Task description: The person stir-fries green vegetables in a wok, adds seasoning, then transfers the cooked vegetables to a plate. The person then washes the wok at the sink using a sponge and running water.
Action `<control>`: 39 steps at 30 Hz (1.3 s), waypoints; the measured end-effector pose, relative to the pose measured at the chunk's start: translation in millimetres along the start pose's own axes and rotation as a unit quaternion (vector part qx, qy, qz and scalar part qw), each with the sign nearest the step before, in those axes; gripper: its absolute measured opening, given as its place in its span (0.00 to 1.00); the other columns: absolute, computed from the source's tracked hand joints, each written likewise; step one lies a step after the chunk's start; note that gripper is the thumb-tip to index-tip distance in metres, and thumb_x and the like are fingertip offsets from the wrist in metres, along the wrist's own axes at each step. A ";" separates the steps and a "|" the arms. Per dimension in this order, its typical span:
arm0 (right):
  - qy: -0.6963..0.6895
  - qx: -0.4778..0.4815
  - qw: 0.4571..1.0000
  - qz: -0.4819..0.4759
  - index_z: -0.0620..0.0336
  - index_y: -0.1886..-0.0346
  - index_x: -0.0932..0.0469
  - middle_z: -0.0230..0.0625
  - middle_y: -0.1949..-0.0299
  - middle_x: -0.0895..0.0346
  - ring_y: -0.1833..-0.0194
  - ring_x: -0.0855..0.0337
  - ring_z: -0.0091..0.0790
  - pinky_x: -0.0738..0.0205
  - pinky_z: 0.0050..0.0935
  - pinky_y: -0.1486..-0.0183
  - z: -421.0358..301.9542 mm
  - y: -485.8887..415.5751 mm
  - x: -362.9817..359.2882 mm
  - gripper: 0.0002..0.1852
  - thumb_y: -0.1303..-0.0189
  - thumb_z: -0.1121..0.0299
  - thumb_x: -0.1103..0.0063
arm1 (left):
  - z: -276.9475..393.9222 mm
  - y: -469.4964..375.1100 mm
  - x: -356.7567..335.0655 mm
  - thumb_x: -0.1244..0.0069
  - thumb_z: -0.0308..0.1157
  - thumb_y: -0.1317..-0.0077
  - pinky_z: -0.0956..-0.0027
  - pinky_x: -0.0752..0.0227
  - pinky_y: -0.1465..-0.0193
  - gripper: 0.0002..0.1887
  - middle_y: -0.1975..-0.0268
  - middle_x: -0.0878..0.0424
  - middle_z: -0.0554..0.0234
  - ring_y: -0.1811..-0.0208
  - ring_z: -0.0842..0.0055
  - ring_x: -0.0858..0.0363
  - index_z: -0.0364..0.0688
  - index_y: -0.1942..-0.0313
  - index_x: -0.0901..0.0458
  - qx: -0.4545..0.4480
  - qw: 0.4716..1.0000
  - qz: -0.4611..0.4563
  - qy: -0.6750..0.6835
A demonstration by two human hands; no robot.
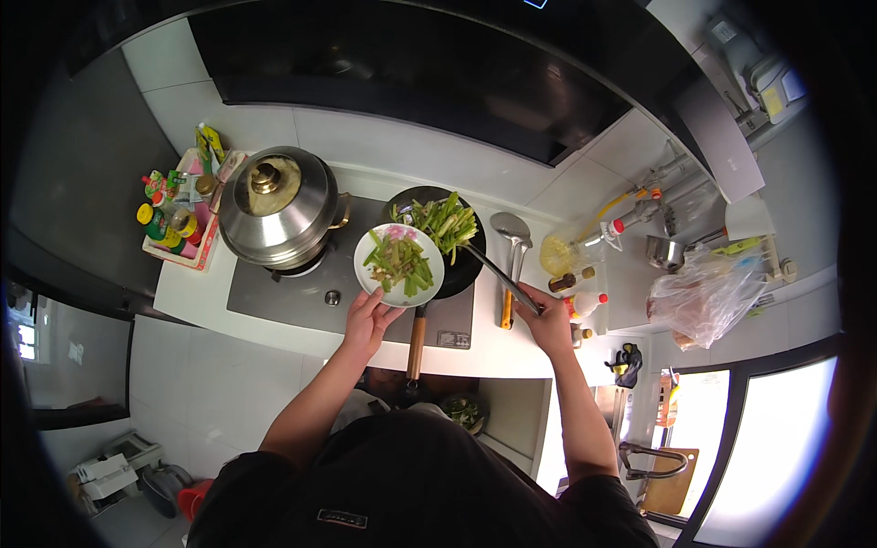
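My left hand (pixel 367 322) grips the near rim of a white plate (pixel 433 255) with a pink flower pattern. Cut green vegetable stalks (pixel 404 268) lie on the plate, which is held above the left part of a black wok (pixel 469 274). More green stalks (pixel 449 226) are heaped in the wok, and its wooden handle (pixel 417 339) points towards me. My right hand (pixel 547 318) is closed around the metal handle of a cooking utensil (pixel 499 272). The utensil's head reaches the greens in the wok and is mostly hidden by them.
A lidded steel steamer pot (pixel 301 219) stands on the left burner. Beyond it is a basket (pixel 171 257) of seasoning bottles. A skimmer (pixel 509 225) and another long-handled utensil lie right of the wok. Several bottles (pixel 584 303) line the counter's right side, near a filled plastic bag (pixel 712 294).
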State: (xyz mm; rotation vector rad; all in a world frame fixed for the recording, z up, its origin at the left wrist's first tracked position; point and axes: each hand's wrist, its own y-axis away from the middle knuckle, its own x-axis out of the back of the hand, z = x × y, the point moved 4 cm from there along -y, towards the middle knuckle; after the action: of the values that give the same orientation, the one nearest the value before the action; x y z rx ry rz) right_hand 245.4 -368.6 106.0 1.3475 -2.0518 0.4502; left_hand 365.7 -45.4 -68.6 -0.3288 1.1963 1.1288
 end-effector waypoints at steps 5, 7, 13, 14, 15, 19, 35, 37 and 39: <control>0.046 -0.004 0.999 -0.009 0.53 0.36 0.11 0.40 0.59 0.06 0.66 0.18 0.19 0.21 0.26 0.57 -19.6 19.0 3.6 0.23 0.34 0.64 0.21 | -15.2 -29.6 -29.0 0.50 0.31 0.16 0.41 0.22 0.24 0.20 0.28 0.21 0.56 0.26 0.60 0.21 0.41 0.28 0.29 0.005 0.999 -0.038 0.018; 0.046 0.001 0.999 -0.002 0.48 0.37 0.10 0.42 0.60 0.08 0.68 0.14 0.27 0.20 0.29 0.58 -26.4 27.4 -1.0 0.23 0.36 0.64 0.21 | -18.8 -37.7 -38.3 0.49 0.31 0.17 0.40 0.21 0.25 0.21 0.27 0.22 0.54 0.25 0.58 0.22 0.39 0.28 0.30 0.012 0.999 -0.025 0.026; 0.229 0.132 0.963 0.060 0.44 0.40 0.09 0.34 0.65 0.12 0.68 0.12 0.42 0.19 0.38 0.65 -66.1 45.5 8.0 0.21 0.38 0.68 0.23 | -21.9 -47.2 -54.1 0.49 0.32 0.16 0.45 0.20 0.25 0.20 0.30 0.19 0.59 0.29 0.66 0.18 0.42 0.29 0.27 0.014 0.999 -0.051 -0.009; 0.255 0.150 0.953 0.071 0.44 0.40 0.09 0.33 0.66 0.13 0.69 0.12 0.42 0.19 0.38 0.65 -73.4 47.3 13.2 0.21 0.38 0.69 0.24 | -22.4 -47.7 -54.4 0.49 0.32 0.16 0.45 0.20 0.25 0.20 0.30 0.19 0.59 0.29 0.66 0.18 0.42 0.28 0.27 0.017 0.999 -0.047 -0.016; 0.277 0.169 0.943 0.081 0.44 0.41 0.09 0.33 0.67 0.15 0.70 0.13 0.42 0.19 0.39 0.65 -80.5 48.7 19.0 0.20 0.38 0.70 0.24 | -22.3 -47.8 -55.0 0.49 0.33 0.16 0.46 0.20 0.25 0.20 0.29 0.19 0.59 0.29 0.66 0.18 0.42 0.28 0.28 0.016 0.998 -0.052 -0.017; 0.393 0.247 0.879 0.112 0.42 0.43 0.09 0.30 0.68 0.19 0.72 0.15 0.40 0.19 0.38 0.66 -103.1 52.3 32.6 0.21 0.38 0.74 0.27 | -24.0 -44.7 -55.7 0.49 0.33 0.16 0.46 0.19 0.26 0.21 0.29 0.20 0.59 0.29 0.64 0.18 0.41 0.28 0.28 0.025 0.998 -0.058 -0.014; 0.296 0.180 0.930 0.123 0.47 0.40 0.10 0.31 0.63 0.15 0.63 0.12 0.46 0.15 0.40 0.61 -101.0 59.9 64.0 0.23 0.41 0.75 0.25 | -21.8 -29.3 -46.8 0.48 0.35 0.17 0.44 0.17 0.29 0.22 0.29 0.19 0.55 0.30 0.60 0.17 0.39 0.28 0.29 0.059 0.996 -0.070 -0.012; 0.208 0.120 0.968 0.075 0.53 0.37 0.11 0.35 0.59 0.09 0.64 0.11 0.35 0.17 0.35 0.56 -88.6 53.1 77.2 0.23 0.36 0.72 0.24 | -18.7 -24.9 -45.2 0.48 0.35 0.16 0.44 0.18 0.29 0.22 0.29 0.19 0.53 0.30 0.59 0.16 0.39 0.28 0.28 0.059 0.995 -0.085 -0.013; 0.103 0.059 0.993 0.027 0.52 0.35 0.12 0.41 0.57 0.08 0.66 0.13 0.29 0.19 0.32 0.57 -75.3 43.6 86.2 0.23 0.34 0.69 0.25 | -14.7 -19.0 -42.0 0.48 0.35 0.16 0.43 0.18 0.29 0.22 0.29 0.19 0.52 0.30 0.58 0.16 0.38 0.28 0.28 0.065 0.994 -0.088 -0.015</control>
State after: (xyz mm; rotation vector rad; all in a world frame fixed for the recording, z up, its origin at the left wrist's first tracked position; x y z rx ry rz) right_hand 206.3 -365.3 222.0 1.2584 -1.9194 0.7137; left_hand 375.7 -86.3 -44.9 -0.3105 1.1841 0.8960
